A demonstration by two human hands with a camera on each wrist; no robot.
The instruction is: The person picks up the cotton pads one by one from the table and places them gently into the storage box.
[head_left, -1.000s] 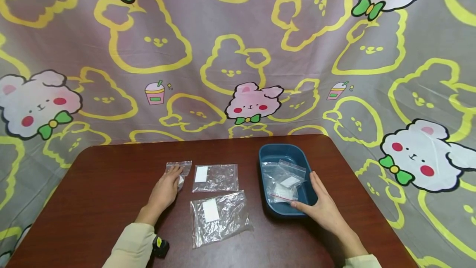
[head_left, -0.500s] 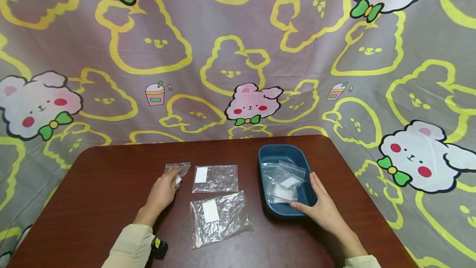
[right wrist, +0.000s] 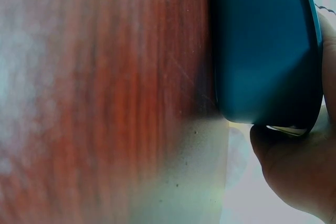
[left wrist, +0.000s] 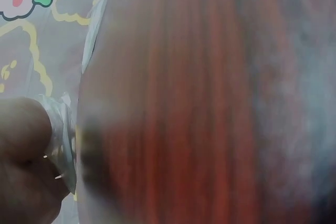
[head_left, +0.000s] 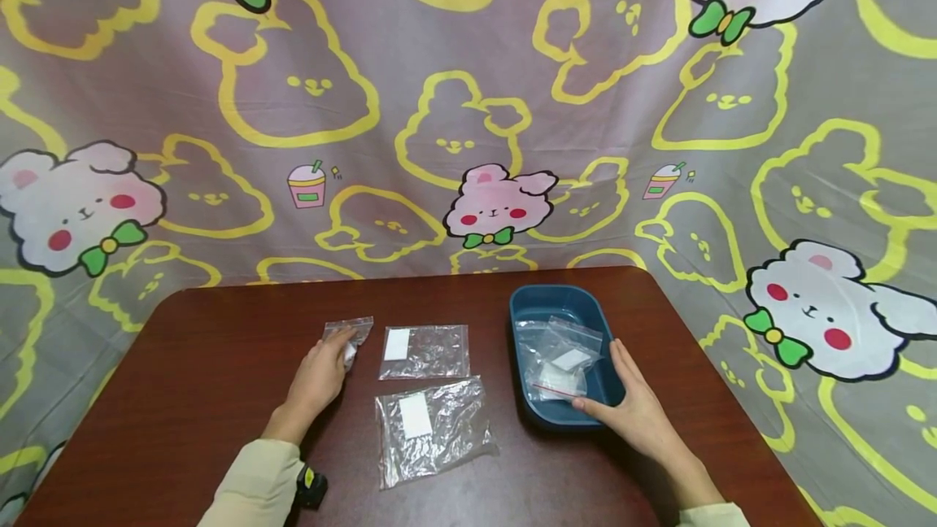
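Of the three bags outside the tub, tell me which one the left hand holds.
The leftmost bag, pinched by the left hand. The far flat bag and near flat bag, to its right, are touched by neither hand.

Over the last second the left hand (head_left: 317, 374), left of centre in the lower half of the frame, slid slightly further left, the small clear bag (head_left: 357, 326) at its fingers shifting with it. The gap between that bag and the flat bag (head_left: 439, 352) nearer the frame's middle widened a little.
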